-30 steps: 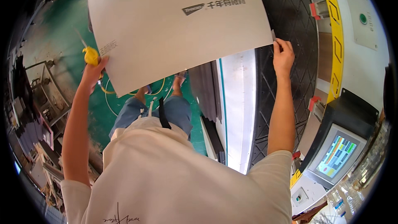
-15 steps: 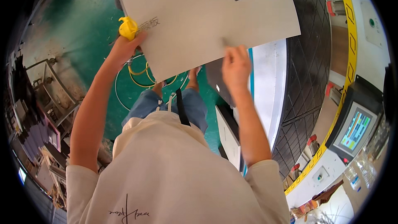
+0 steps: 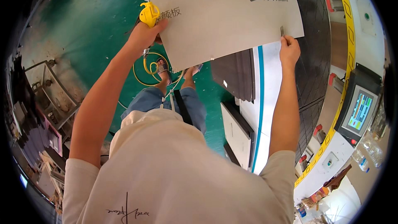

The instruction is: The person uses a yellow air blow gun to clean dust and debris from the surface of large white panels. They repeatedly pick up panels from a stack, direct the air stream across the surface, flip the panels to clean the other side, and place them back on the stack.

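A large grey-beige board [image 3: 224, 20] with dark print lies in front of me, its near edge slanting up to the right. My left hand [image 3: 144, 35] is wrapped around a yellow air blow gun [image 3: 149, 14] at the board's left edge, thumb resting on the board. Below that hand hang a metal fitting [image 3: 145, 52] and a yellow hose [image 3: 146, 67]. Close to the board's near right corner, my right hand [image 3: 290, 52] pinches a small, thin grey blade-like piece [image 3: 282, 31], which lies against the board's surface. Its exact kind is too small to tell.
Dark panels [image 3: 234, 76] sit below the board, beside a white machine side with a blue stripe [image 3: 260, 112]. More boards [image 3: 236, 130] lean near my legs. At right are a dark bed [image 3: 309, 58], a yellow rail [image 3: 351, 33] and a control screen [image 3: 360, 110]. A metal frame [image 3: 52, 87] stands left.
My right hand has moved right along the near edge to the board's corner, taking the thin piece with it. The board and my left hand appear further right in the view.
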`<state>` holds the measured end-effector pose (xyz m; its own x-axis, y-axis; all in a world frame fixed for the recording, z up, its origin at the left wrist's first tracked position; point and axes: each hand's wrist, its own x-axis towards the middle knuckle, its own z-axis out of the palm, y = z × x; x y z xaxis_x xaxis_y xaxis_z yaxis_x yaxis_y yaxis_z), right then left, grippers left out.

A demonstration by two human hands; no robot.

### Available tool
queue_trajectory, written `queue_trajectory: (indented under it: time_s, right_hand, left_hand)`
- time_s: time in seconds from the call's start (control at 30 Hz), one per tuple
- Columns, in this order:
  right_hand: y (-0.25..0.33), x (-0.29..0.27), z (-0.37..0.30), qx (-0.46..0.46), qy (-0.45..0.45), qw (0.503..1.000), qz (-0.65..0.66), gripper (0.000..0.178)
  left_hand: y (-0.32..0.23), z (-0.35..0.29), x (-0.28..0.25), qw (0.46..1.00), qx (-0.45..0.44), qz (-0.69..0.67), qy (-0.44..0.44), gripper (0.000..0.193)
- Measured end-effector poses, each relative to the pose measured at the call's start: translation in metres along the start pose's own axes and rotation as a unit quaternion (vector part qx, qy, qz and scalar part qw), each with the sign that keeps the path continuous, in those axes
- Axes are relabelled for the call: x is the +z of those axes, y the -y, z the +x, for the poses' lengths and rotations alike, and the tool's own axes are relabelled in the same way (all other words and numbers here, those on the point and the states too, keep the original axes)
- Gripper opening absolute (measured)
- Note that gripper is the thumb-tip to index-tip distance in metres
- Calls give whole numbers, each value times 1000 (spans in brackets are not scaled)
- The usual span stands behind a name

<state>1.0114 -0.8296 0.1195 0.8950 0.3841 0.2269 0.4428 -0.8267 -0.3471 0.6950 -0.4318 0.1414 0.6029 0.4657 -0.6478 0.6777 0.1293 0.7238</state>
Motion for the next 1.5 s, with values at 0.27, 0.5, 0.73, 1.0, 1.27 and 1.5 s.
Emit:
queue_trajectory:
  time_s: [0.27,0.5,0.73,1.0,1.27,1.5]
  right_hand:
    - [217,33,-168,-115,53,980,151,7]
    - [230,7,-173,-87,89,969,213,2]
    - [226,30,-170,-4,47,989,142,8]
    - [277,13,-220,-78,160,948,263,6]
    - [200,24,-140,43,-18,990,135,4]
    - [332,42,-281,-167,246,916,270,13]
  left_hand:
    - [7,2,-5,997,-14,-67,32,41]
    - [8,2,-5,997,-17,-66,30,40]
    - [7,6,-6,998,-32,-49,23,43]
    - [12,6,-11,996,-13,-74,38,45]
    - [13,8,-12,997,-19,-67,41,44]
    - [3,6,-11,998,-8,-57,34,44]
